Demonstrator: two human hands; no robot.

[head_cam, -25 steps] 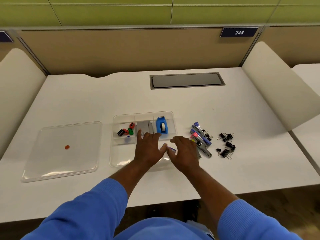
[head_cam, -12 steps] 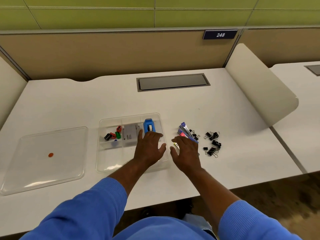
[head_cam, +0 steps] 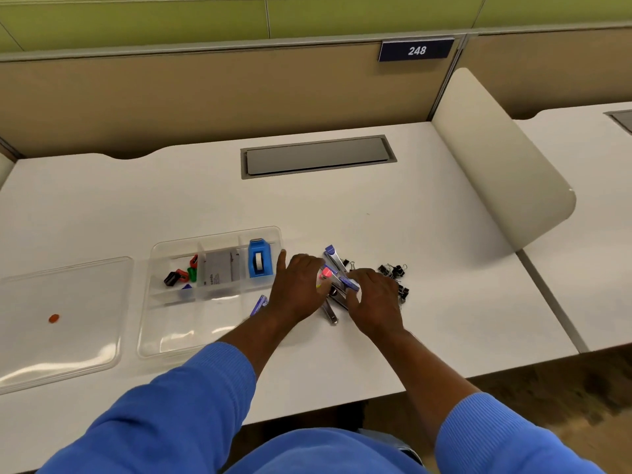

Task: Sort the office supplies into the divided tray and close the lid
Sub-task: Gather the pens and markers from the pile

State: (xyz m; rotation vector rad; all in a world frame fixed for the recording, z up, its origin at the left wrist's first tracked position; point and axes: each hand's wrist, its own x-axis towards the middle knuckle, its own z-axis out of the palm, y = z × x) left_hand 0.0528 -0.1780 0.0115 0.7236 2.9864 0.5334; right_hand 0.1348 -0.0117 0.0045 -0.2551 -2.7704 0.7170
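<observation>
The clear divided tray [head_cam: 178, 333] lies left of centre on the white desk. Its back compartments hold coloured sharpeners [head_cam: 181, 273], a grey box [head_cam: 221, 271] and a blue tape dispenser [head_cam: 260, 263]. A purple item [head_cam: 259, 305] lies at its right side, next to my left wrist. The clear lid [head_cam: 78, 302] lies flat to the left of the tray. Both hands are over a pile of silver and purple tools [head_cam: 333, 261] right of the tray. My left hand [head_cam: 297, 289] touches a pink-tipped piece [head_cam: 326, 273]. The fingers of my right hand [head_cam: 374, 302] curl around a purple-ended tool [head_cam: 349, 283].
Black binder clips [head_cam: 393, 270] lie scattered just right of the pile, partly behind my right hand. A small red dot [head_cam: 53, 318] sits on the lid. A grey cable hatch [head_cam: 318, 157] is set into the desk at the back. A cream divider panel [head_cam: 496, 159] stands at the right.
Both hands have moved right, from the tray's front right compartment to the pile of tools. A purple item now lies in the tray. My view has swung right.
</observation>
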